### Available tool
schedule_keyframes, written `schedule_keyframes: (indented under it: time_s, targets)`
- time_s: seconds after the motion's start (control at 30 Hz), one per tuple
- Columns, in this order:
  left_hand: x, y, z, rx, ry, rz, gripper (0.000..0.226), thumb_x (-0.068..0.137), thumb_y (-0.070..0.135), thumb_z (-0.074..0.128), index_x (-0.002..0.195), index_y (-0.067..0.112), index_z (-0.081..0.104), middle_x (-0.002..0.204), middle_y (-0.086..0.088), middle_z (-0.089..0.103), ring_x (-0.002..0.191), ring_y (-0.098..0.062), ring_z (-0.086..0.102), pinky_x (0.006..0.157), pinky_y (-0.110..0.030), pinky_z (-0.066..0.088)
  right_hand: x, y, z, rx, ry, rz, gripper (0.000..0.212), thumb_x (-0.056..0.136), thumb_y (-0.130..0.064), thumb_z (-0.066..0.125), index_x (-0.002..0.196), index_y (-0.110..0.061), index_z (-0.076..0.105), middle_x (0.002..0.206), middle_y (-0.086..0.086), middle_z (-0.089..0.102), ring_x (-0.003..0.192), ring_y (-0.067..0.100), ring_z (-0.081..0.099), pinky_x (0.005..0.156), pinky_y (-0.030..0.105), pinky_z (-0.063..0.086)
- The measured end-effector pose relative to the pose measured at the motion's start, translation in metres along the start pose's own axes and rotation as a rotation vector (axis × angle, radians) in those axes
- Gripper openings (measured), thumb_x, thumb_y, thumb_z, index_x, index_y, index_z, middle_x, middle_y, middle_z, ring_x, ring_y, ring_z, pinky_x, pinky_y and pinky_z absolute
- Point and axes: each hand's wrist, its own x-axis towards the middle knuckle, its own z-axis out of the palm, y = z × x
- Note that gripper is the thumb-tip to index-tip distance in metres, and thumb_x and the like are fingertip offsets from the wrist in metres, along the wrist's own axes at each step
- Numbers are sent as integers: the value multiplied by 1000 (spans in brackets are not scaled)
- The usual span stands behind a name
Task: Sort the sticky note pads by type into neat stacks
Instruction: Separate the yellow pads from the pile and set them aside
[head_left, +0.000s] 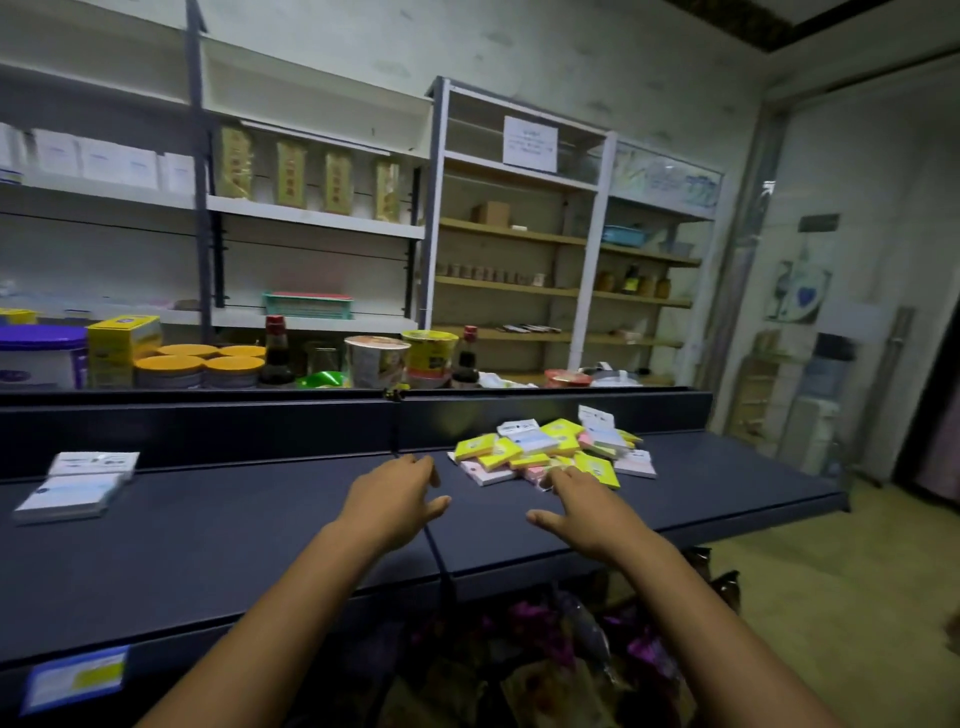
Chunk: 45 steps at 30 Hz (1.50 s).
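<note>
In the head view, a loose pile of yellow, pink and white pads (553, 449) lies right of centre on the dark surface (234, 540), while two white pads (78, 483) sit far left. The left hand (395, 499) hovers mid-frame, its grip released with fingers spread. The right hand (582, 506), grip also released, has its fingertips (558, 475) at the pile's near edge.

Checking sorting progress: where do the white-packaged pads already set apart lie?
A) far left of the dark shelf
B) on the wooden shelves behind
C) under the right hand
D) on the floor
A: two white pads lie at the shelf's far left, away from the mixed pile.
</note>
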Motion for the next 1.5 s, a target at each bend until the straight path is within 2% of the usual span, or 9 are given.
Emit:
schedule_keyframes:
  time_s: [0.3, 0.57, 0.63, 0.9, 1.03, 1.1, 1.27, 1.43, 1.5]
  targets:
    - [50, 48, 26, -38, 16, 25, 33, 93, 52, 52, 117, 29, 54, 119, 4, 58, 109, -18, 56, 83, -34, 49, 21, 63, -9, 34, 32, 29, 48, 93, -52, 57, 127, -20, 49, 132, 3, 53, 120, 22, 50, 96, 40, 48]
    - [133, 53, 70, -99, 28, -3, 33, 91, 54, 54, 113, 30, 57, 112, 5, 60, 103, -18, 58, 79, -34, 50, 88, 113, 4, 78, 42, 46, 55, 93, -50, 58, 139, -24, 44, 137, -1, 52, 124, 20, 50, 98, 38, 46]
    - [155, 53, 80, -106, 28, -11, 33, 90, 55, 55, 112, 30, 57, 112, 6, 60, 103, -16, 58, 78, -33, 49, 107, 126, 6, 75, 30, 62, 51, 93, -50, 59, 135, -24, 47, 139, -1, 52, 125, 21, 50, 99, 38, 45]
    - [224, 62, 118, -124, 13, -65, 30, 90, 53, 55, 111, 32, 57, 113, 7, 59, 105, -17, 57, 77, -33, 47, 166, 175, 15, 90, 38, 81, 39, 94, -48, 58, 124, -25, 53, 130, 1, 53, 120, 19, 49, 84, 30, 38]
    - [254, 66, 137, -105, 1, -103, 36, 91, 53, 56, 118, 28, 57, 120, 4, 55, 108, -19, 56, 74, -33, 45, 197, 196, 23, 104, 36, 44, 40, 93, -50, 58, 123, -25, 53, 129, 1, 53, 122, 21, 48, 92, 36, 44]
    - [266, 68, 146, -85, -15, -133, 41, 92, 52, 56, 123, 25, 56, 124, 0, 52, 113, -21, 53, 79, -35, 47, 213, 205, 28, 133, 30, 6, 38, 93, -50, 58, 121, -25, 54, 127, 1, 54, 122, 20, 49, 97, 39, 44]
    - [286, 74, 162, -28, -80, -248, 56, 87, 56, 59, 129, 20, 54, 128, -7, 46, 120, -28, 45, 94, -41, 45, 251, 225, 34, 164, 16, -92, 36, 92, -49, 58, 120, -26, 55, 126, -1, 54, 121, 18, 48, 97, 39, 44]
    - [296, 78, 164, 13, -208, -343, 53, 84, 65, 57, 116, 22, 59, 127, -8, 46, 118, -29, 40, 93, -40, 36, 279, 237, 36, 203, 30, -183, 40, 94, -49, 57, 126, -25, 53, 128, -2, 53, 117, 15, 51, 96, 37, 46]
    - [295, 79, 165, -26, -211, -375, 55, 82, 66, 59, 121, 26, 57, 129, -7, 46, 121, -28, 39, 95, -39, 33, 286, 241, 37, 214, 36, -209, 39, 94, -48, 57, 126, -24, 53, 129, -1, 53, 119, 16, 50, 97, 37, 46]
